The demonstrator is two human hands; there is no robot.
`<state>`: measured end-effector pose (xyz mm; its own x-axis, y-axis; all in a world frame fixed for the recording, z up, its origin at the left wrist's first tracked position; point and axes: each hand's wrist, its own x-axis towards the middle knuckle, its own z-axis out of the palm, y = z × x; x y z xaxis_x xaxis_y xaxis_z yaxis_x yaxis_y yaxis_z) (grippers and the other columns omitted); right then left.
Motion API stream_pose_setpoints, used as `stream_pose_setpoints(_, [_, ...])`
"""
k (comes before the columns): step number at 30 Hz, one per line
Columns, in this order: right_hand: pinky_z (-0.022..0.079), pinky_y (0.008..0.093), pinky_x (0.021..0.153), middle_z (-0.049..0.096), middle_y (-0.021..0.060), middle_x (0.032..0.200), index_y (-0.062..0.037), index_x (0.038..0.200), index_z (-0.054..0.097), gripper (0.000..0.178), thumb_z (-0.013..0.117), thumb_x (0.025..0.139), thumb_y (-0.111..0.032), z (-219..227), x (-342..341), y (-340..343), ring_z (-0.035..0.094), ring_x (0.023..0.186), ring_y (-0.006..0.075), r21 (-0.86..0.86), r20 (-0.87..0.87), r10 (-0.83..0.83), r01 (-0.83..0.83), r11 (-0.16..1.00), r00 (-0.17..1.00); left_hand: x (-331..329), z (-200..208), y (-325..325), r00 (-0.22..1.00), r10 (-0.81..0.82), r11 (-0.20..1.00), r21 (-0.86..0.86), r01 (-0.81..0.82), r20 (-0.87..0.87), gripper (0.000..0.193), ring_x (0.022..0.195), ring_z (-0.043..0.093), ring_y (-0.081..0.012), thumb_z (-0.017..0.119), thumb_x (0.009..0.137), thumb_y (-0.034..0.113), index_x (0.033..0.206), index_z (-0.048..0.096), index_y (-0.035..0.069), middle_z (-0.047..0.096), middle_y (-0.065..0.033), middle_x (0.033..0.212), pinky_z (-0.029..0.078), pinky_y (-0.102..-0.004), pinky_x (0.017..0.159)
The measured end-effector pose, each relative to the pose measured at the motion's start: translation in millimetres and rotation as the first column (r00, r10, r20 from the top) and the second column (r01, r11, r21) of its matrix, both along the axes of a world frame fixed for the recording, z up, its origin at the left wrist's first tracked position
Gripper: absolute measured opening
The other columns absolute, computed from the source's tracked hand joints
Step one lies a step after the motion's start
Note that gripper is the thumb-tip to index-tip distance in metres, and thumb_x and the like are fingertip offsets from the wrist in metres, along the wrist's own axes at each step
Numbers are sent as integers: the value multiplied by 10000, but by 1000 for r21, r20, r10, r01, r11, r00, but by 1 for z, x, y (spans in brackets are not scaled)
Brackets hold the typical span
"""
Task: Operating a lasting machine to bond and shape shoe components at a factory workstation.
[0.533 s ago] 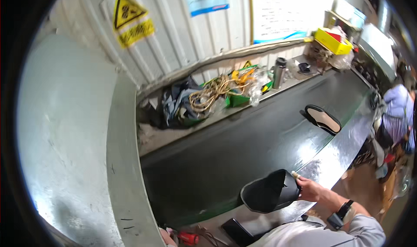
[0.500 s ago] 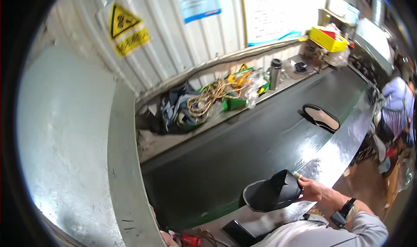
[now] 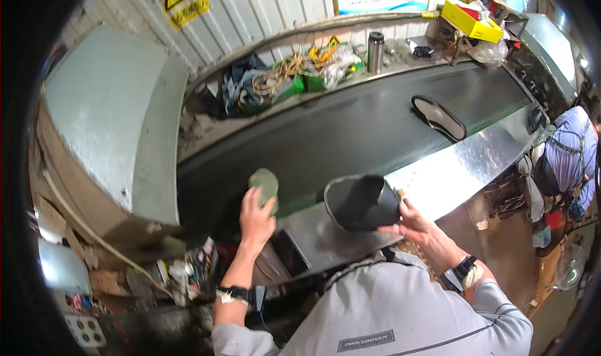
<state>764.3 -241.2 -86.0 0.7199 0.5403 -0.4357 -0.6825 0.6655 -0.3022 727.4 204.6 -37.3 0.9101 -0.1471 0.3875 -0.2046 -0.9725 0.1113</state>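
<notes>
My left hand [image 3: 256,221] is out over the dark conveyor belt [image 3: 300,146], its fingers closed on a flat olive-green piece with a rounded end [image 3: 265,184], shaped like an insole. Over the metal ledge [image 3: 350,240] on the near side of the belt, my right hand [image 3: 414,223] grips a black shoe upper [image 3: 357,207] by its right end. The upper's wide opening faces up. A small tan bit shows at my right fingertips; I cannot tell what it is. Farther right on the belt lies a black-rimmed shoe sole with a beige inside [image 3: 439,117].
A grey metal housing [image 3: 119,105] stands at the left. Behind the belt are a coiled rope [image 3: 285,74], a steel flask [image 3: 375,52] and a yellow box [image 3: 472,21]. A dark flat phone-like slab [image 3: 291,252] lies near me. Another person [image 3: 573,149] is at the right.
My left hand has come into clear view over the belt, holding the olive-green piece. My right hand still holds the black upper. The view has shifted, showing more of my body and the left side.
</notes>
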Motion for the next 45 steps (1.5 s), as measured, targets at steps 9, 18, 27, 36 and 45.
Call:
stream_pose_setpoints(9, [481, 627, 993, 519, 101, 1430, -192, 1421, 460, 549, 678, 942, -348, -13, 1, -47, 542, 1276, 339, -216, 52, -45, 56, 975, 998, -62, -58, -211, 909, -390, 917, -31, 399, 148, 395, 1231, 440, -331, 741, 662, 170, 1057, 722, 181, 485, -138, 1260, 354, -522, 1132])
stream_pose_setpoints(18, [516, 348, 947, 663, 31, 1216, -132, 1444, 524, 501, 677, 972, -203, 26, -18, -58, 632, 1099, 170, -611, 378, 153, 122, 782, 913, -44, -55, -225, 941, -191, -298, -897, -327, -280, 379, 1081, 607, -242, 717, 922, 405, 1066, 706, 55, 693, -60, 1025, 433, -417, 1043])
stream_pose_setpoints(27, [393, 558, 1140, 638, 66, 897, -89, 1122, 696, 427, 775, 702, -88, -27, -99, -15, 643, 953, 278, -605, 379, 880, 643, 471, -287, 19, -87, -109, 681, -205, -163, -661, -732, -703, 299, 969, 689, -234, 659, 972, 239, 1124, 693, -16, 730, -100, 1058, 530, -346, 868])
stream_pose_setpoints(36, [351, 503, 1134, 346, 274, 1506, -25, 1429, 428, 934, 934, 683, -267, -60, -76, 34, 410, 1345, 482, -595, 721, 682, 613, 520, 121, 57, -124, -127, 705, 493, 467, -528, -709, -510, 412, 1052, 673, -358, 683, 911, 422, 1054, 751, 42, 733, -172, 1061, 503, -441, 927])
stream_pose_setpoints(45, [295, 560, 1177, 404, 312, 1494, 48, 1499, 327, 933, 838, 753, -181, -67, -89, -41, 402, 1401, 472, -674, 637, 771, 483, 560, -4, 2, -126, -163, 611, 252, 80, -613, -786, -751, 391, 894, 681, -238, 758, 841, 369, 969, 724, 1, 734, -165, 922, 512, -373, 846])
